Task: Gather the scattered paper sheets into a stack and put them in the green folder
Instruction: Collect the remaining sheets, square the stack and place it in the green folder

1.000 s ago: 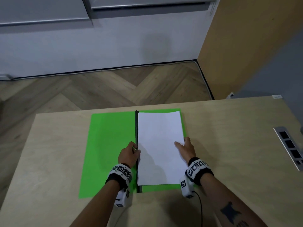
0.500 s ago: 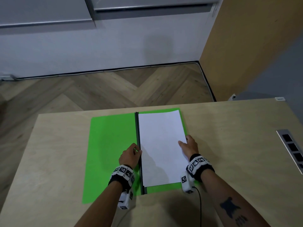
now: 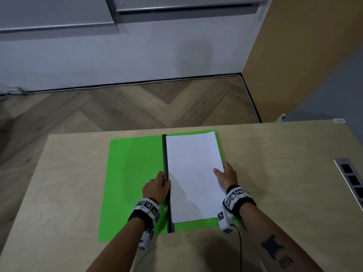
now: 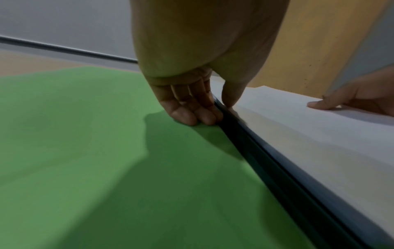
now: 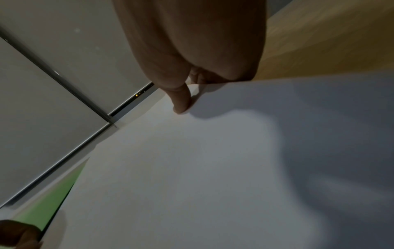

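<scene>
On the right half of the open green folder (image 3: 135, 179), the paper stack (image 3: 193, 177) lies flat, its left edge tucked against the black spine bar (image 3: 166, 173). Folder sits flat on the table (image 3: 284, 173), left cover fully folded out.

Your left hand (image 3: 156, 188) is at the spine bar, about midway along it: fingers (image 4: 192, 112) curled with tips down on the green cover just left of the bar, thumb on the other side of the bar at the paper's edge. Looks like a pinch on the bar, though I can't tell how firm it is.

Your right hand (image 3: 225, 175) is at the stack's right edge: thumb on top of the sheets, other fingers curled at or under the edge, so it grips the paper. The right wrist view shows that edge lifted slightly.

Step, as I read it: gathering is done, no loose sheets visible on the table. You're seating the stack against the spine bar.

Next move needs:
- stack squared, green margin even at the near and right edges
- right hand off the paper without dragging the top sheet
- left cover swung over from left of the spine bar to close

Risk: sheets fanning out if you let go unevenly.
</scene>
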